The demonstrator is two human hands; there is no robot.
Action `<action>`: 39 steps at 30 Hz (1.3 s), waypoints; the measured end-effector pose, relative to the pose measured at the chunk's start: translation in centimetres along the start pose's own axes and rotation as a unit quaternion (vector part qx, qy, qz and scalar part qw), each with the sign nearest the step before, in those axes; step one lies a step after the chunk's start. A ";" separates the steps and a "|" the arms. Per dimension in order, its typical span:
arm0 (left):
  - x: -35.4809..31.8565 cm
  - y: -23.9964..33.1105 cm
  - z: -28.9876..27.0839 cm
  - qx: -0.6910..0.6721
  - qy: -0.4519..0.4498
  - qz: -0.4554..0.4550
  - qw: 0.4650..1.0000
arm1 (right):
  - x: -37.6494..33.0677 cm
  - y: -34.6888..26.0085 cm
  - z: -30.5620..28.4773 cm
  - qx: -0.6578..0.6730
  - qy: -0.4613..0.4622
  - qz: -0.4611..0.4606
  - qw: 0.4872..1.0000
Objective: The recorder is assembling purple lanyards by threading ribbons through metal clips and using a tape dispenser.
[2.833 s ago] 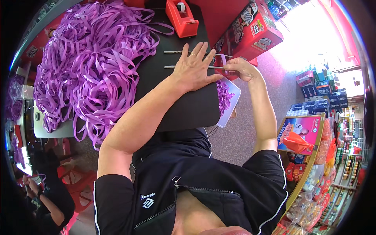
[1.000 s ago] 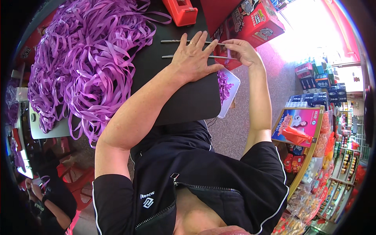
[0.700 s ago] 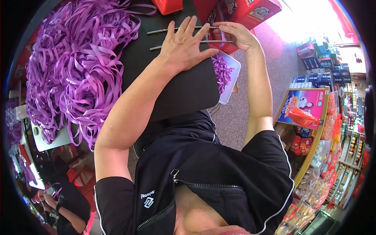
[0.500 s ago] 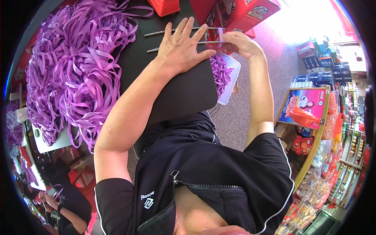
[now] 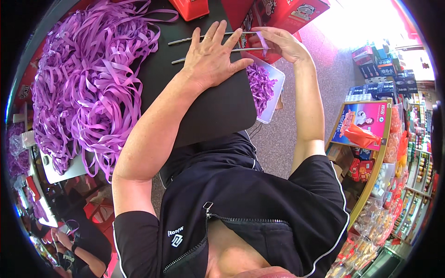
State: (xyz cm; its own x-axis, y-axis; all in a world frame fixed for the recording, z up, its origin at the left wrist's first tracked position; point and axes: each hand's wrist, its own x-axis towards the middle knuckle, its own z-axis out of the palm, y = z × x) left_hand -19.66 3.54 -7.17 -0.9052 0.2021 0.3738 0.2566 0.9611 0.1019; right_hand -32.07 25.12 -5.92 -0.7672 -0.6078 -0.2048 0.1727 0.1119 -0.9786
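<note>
Your left hand (image 5: 211, 58) lies flat with fingers spread, pressing two thin metal rods (image 5: 185, 50) onto the black tabletop (image 5: 218, 111). Your right hand (image 5: 282, 44) is pinched narrowly around a short strip of purple ribbon (image 5: 263, 41), held at the rods' far ends, just past the tabletop's right edge.

If your left palm eases off, the rods will probably roll or spread apart and the strip could slip off their tips. The white tray of cut purple pieces (image 5: 274, 95) hangs partly over that same right edge below your right wrist, so a nudge from your forearm could tip it.

The heap of long purple ribbon (image 5: 88, 88) crowds the left side. Open tabletop remains only nearer your body.
</note>
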 end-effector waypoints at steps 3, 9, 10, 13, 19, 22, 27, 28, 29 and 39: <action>0.0 0.1 0.1 0.002 -0.003 0.002 1.000 | 0.6 0.8 -0.7 -0.036 0.012 -0.007 0.999; 0.2 0.3 0.1 -0.002 0.010 0.023 1.000 | -1.3 4.0 -3.9 0.130 0.156 -0.068 0.977; -0.1 0.0 0.0 0.002 0.009 0.015 1.000 | -1.4 5.0 -3.6 0.172 0.214 -0.076 0.958; 0.0 -0.1 0.1 0.011 0.009 0.015 1.000 | -0.7 11.9 -4.5 0.135 0.300 -0.111 0.938; 0.5 0.1 0.1 0.013 0.027 0.029 0.999 | 0.5 26.9 -3.9 -0.114 0.316 0.092 0.938; 0.5 0.8 -1.9 -0.007 0.084 0.103 0.991 | -2.8 29.0 -2.2 0.118 0.276 0.150 0.942; -1.0 6.4 -3.5 -0.157 0.106 0.341 0.921 | -11.5 28.0 0.5 0.337 0.302 0.098 0.886; -2.6 7.9 -4.0 -0.131 0.058 0.381 0.914 | -12.0 25.4 1.9 0.331 0.281 0.099 0.895; -4.3 9.2 -4.1 -0.155 0.079 0.392 0.904 | -12.0 22.1 4.0 0.140 0.365 0.157 0.907; -17.7 11.4 7.4 -0.263 -0.161 0.325 0.894 | -10.1 5.8 4.3 0.037 0.386 -0.234 0.892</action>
State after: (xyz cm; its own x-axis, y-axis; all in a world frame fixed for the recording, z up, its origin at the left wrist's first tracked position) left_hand -3.21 12.30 -19.49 -0.5352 0.8114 0.2347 0.8114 0.4166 0.4099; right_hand -20.69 28.51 -9.41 -0.9576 0.1506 0.2457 -0.2599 -0.0825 -0.9621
